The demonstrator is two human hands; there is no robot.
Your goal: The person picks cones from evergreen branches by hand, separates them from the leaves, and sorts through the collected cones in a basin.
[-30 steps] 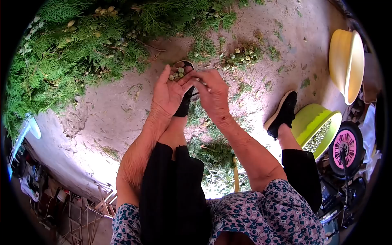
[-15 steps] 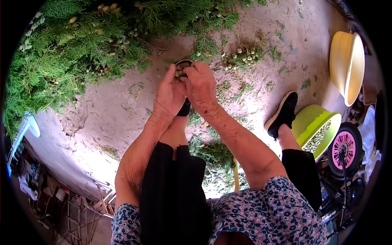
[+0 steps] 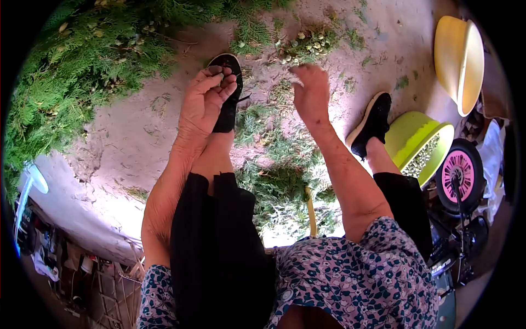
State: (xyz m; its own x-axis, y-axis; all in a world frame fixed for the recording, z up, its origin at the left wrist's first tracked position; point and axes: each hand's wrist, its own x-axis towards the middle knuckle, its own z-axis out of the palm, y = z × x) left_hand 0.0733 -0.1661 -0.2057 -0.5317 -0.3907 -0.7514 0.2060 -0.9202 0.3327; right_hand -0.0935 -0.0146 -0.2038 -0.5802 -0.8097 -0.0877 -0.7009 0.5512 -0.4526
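Note:
My left hand (image 3: pixel 205 101) is closed above my black shoe (image 3: pixel 230 68), palm turned up and fingertips curled to the thumb. Whatever it holds is too small to make out. To its right, my right hand (image 3: pixel 312 98) hangs in the air with thumb and fingers apart, slightly blurred and holding nothing visible. Just beyond it on the ground lies a small heap of green sprigs with pale seed cones (image 3: pixel 315 46). Loose cut sprigs (image 3: pixel 279 142) lie between my legs, below the two hands.
Leafy evergreen branches (image 3: pixel 82 82) are piled at the left. On the right stand a yellow basin (image 3: pixel 452 60), a lime-green basin (image 3: pixel 402 134) partly filled with small cones, and a pink-rimmed wheel (image 3: pixel 459 175). A light-blue object (image 3: pixel 35 178) stands at the left edge.
My hands were together over the shoe and have separated. The right has moved right with its fingers opening; the left has shifted slightly left, still closed. The camera view has shifted too.

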